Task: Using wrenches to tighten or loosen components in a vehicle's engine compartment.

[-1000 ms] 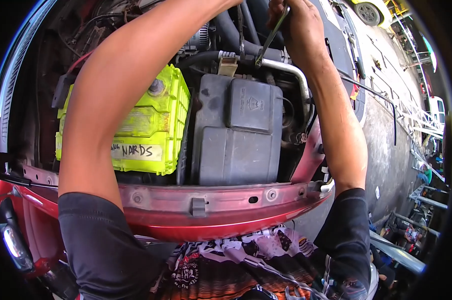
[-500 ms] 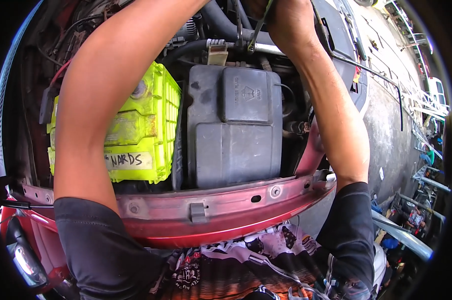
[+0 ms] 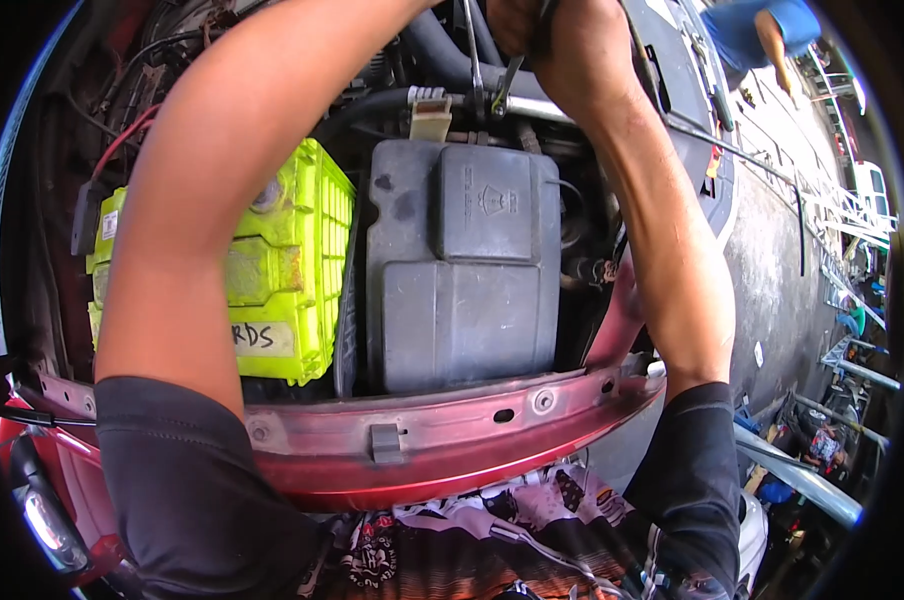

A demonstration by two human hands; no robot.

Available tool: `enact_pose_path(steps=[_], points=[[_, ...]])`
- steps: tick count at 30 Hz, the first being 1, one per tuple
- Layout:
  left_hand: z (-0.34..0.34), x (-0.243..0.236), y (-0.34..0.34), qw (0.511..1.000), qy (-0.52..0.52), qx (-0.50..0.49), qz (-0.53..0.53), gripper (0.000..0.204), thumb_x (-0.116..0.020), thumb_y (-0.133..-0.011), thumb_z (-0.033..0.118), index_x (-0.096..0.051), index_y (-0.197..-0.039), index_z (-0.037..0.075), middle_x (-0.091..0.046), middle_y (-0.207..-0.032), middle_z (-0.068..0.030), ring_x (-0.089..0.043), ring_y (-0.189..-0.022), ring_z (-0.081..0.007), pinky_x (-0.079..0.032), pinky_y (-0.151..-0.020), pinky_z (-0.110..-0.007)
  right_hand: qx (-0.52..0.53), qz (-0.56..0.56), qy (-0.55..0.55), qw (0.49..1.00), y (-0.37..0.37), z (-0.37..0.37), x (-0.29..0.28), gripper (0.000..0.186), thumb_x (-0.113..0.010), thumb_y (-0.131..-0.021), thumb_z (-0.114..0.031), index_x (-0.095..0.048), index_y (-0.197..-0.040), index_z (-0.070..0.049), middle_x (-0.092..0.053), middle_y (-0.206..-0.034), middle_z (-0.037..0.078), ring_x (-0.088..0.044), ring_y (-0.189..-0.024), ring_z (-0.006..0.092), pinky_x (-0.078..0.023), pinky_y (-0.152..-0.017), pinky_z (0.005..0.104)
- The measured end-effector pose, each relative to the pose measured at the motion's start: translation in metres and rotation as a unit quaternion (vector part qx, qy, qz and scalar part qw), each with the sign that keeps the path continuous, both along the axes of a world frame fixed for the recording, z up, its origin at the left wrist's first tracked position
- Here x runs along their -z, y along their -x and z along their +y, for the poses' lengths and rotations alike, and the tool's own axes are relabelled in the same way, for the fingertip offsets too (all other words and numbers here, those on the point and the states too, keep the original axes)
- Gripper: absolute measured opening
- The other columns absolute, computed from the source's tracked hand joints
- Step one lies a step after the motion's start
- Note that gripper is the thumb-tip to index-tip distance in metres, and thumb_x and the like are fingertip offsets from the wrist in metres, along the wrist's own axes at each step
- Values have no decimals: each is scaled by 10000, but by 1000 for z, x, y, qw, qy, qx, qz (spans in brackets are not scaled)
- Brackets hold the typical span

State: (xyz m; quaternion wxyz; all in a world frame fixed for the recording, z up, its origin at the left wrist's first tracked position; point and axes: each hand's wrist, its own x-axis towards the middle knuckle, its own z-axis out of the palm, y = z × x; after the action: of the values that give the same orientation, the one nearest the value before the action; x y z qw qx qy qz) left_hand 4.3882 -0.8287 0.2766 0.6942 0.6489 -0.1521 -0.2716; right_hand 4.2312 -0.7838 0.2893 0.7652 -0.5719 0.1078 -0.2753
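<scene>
My left forearm arches over the bright yellow-green battery to the upper edge; my left hand's fingers cannot be clearly made out there. My right hand is closed on a dark metal wrench at the top centre, its lower end down by a metal pipe. A second upright metal rod stands just left of the wrench, near black hoses. Below them lies a grey plastic box cover.
A red front body rail crosses below the engine bay. A thin black rod juts out on the right. A person in blue stands at the upper right. Metal framework and ladders line the floor at right.
My right hand and the wrench have shifted slightly up and left in the picture, as the view moved a little. A person in blue has come into the upper right.
</scene>
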Motion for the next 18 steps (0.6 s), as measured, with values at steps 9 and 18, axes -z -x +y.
enact_pose_path(steps=[9, 18], points=[[5, -8, 0, 1000, 17, 20, -2, 301, -463, -890, 196, -659, -829, -25, -586, -656, -145, -527, -470, -217, -356, -396, -371, 33, -10, 8, 999, 1, 3, 0, 361, -524, -952, -280, -424, -646, -117, -379, -549, 2, -340, -465, 144, -279, -478, 305], [63, -37, 16, 963, 245, 107, 21, 77, -526, -834, 71, -581, -887, 81, -394, -582, 34, -331, -439, -91, -287, -422, -270, 36, -9, 79, 996, 4, -8, 7, 388, -499, -982, -292, -451, -641, -114, -407, -521, 2, -365, -450, 129, -292, -471, 300]])
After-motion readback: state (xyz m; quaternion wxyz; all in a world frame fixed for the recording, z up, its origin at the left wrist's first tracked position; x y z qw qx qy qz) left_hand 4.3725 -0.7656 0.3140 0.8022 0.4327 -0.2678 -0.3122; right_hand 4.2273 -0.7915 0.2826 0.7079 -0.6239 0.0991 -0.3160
